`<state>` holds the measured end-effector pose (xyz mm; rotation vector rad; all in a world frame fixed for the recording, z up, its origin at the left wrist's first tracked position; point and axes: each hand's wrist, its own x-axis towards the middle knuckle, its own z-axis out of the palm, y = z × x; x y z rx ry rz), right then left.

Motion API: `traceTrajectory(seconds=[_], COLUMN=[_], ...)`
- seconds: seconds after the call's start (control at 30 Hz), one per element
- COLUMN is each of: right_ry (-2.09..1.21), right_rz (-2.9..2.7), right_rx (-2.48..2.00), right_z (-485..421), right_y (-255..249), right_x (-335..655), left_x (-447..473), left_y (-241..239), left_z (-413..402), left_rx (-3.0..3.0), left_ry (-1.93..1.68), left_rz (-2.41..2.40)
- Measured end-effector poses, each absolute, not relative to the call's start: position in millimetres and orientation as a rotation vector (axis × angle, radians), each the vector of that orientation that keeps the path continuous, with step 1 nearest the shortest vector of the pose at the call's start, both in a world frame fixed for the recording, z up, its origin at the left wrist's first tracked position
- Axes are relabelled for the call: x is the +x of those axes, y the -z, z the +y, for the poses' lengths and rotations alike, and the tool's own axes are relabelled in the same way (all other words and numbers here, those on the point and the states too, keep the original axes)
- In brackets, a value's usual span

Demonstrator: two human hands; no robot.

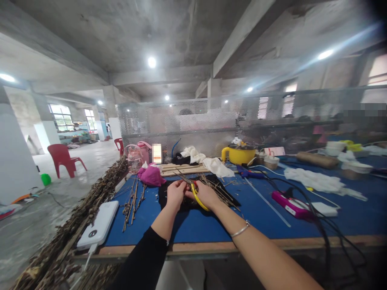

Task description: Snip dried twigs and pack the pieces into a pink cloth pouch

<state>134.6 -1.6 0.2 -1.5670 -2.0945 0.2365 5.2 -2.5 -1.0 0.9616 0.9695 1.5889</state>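
My right hand (206, 195) is closed around yellow-handled scissors (197, 198), whose blades point up and to the left. Close beside it, touching or nearly so, my left hand (175, 194) has its fingers pinched together near the blades. What those fingers hold is too small to make out. Both hands are above a black cloth (165, 198) spread on the blue tabletop. Thin dry twigs (220, 189) lie across the cloth's right side. More dry twigs (133, 203) rest on the table to the left of my hands.
A white power bank (99, 225) with a cable lies at the table's left edge, beside a long heap of dried stalks (81, 213). Behind are a purple bag (151, 176) and a yellow pot (240, 154). At right, a magenta power strip (292, 205) trails black cables.
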Motion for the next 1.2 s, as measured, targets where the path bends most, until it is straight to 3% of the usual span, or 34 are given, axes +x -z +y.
traceTrajectory(seconds=[0.73, 1.2], right_ry=[-0.202, -0.322], right_rz=[-2.068, -2.1], right_rx=[-1.616, -1.54], right_z=[-0.1, -2.9], right_y=[-0.2, -0.9], right_x=[133.1, 133.9], left_x=[0.0, 4.1], left_y=[1.5, -3.9], left_z=[-0.4, -9.3], left_rx=[0.944, 1.059], left_ry=[-1.692, -1.541], left_rz=[1.108, 1.077])
